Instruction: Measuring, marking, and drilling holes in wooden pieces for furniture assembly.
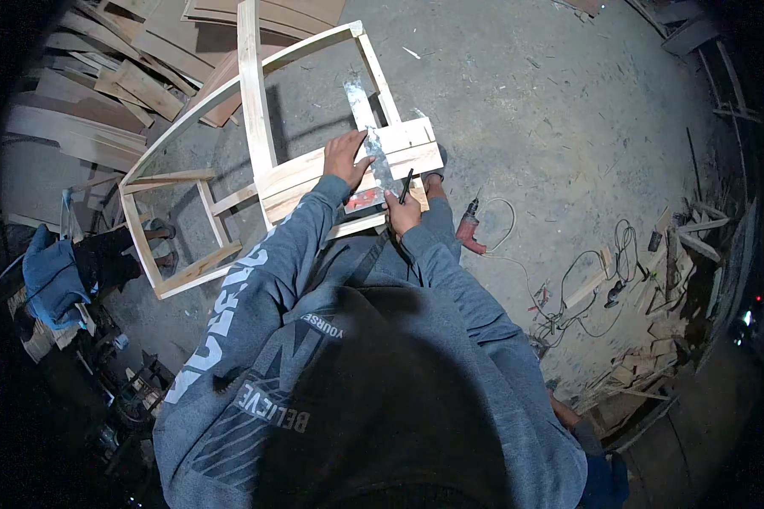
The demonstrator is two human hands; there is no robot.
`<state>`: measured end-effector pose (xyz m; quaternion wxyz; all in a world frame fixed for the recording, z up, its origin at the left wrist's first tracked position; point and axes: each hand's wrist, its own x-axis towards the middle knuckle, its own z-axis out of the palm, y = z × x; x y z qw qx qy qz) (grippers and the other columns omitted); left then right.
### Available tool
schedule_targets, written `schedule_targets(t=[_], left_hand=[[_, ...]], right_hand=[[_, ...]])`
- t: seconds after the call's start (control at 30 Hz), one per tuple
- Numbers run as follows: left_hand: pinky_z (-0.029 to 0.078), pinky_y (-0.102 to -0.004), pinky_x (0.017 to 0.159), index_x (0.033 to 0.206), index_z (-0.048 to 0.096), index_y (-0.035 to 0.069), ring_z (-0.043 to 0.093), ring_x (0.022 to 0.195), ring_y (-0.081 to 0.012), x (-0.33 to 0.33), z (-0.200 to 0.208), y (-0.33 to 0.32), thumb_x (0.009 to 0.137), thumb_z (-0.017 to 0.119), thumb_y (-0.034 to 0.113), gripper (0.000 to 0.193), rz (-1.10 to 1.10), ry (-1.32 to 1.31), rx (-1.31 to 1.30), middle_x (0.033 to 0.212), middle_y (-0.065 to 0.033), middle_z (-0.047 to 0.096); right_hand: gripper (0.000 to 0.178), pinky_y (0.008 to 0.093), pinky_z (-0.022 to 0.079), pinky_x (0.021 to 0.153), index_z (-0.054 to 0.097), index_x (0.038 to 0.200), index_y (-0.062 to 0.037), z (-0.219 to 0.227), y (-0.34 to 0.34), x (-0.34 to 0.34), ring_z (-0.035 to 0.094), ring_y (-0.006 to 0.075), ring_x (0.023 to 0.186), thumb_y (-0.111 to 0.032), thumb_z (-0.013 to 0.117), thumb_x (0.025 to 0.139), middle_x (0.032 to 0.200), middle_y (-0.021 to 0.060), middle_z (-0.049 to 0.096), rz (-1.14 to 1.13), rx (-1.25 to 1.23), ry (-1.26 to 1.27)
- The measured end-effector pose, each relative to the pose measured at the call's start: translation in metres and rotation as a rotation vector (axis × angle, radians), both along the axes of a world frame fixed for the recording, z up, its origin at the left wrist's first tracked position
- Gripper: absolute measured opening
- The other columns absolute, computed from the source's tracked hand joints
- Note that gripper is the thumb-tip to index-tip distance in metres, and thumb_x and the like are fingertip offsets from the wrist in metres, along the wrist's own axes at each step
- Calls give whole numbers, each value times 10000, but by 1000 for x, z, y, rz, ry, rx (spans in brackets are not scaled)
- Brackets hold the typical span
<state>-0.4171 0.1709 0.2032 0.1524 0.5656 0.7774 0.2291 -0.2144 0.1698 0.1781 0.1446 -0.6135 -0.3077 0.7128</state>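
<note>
pinning metal square (373, 148) on chair frame (348, 165) with left hand (345, 159), right hand (401, 209) gripping pencil (407, 185); square slip would skew line.

Frame (229, 178) on the floor (526, 102), ahead of the person, with a square (372, 140) laid across its near rails, left hand (345, 159) pressed on the square, right hand (401, 209) with a pencil (406, 185) just right of the blade. Boards (119, 93) stacked behind and left of the frame; drill (469, 227) on the floor right of the right hand, its cord running right toward scraps (654, 288). Another person's feet (163, 246) left, beside the frame.
</note>
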Motion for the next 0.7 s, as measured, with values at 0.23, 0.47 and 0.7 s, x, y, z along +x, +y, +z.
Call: schedule_targets(t=[0.23, 0.47, 0.7], left_hand=[[359, -493, 1138, 1442, 572, 94, 527, 1288, -397, 0, 2, 0, 854, 796, 280, 656, -9, -15, 29, 1407, -166, 602], [378, -501, 1132, 1444, 567, 98, 523, 1286, -402, -2, 3, -2, 857, 796, 281, 657, -7, -25, 16, 1394, -170, 599], [382, -504, 1136, 1447, 568, 107, 520, 1302, -405, -1, 6, -4, 860, 801, 290, 657, -1, -26, -13, 1408, -180, 591]], right_hand=[[277, 341, 434, 565, 714, 1103, 18, 2, 0, 1, 592, 135, 620, -225, 754, 979, 797, 84, 728, 41, 32, 56], [392, 359, 453, 582, 691, 1200, 81, -1, -3, -3, 619, 151, 648, -234, 759, 976, 791, 83, 726, 46, 34, 39], [366, 369, 496, 632, 717, 1151, 70, -10, -6, -2, 628, 168, 657, -246, 763, 973, 783, 94, 726, 72, 31, 14]])
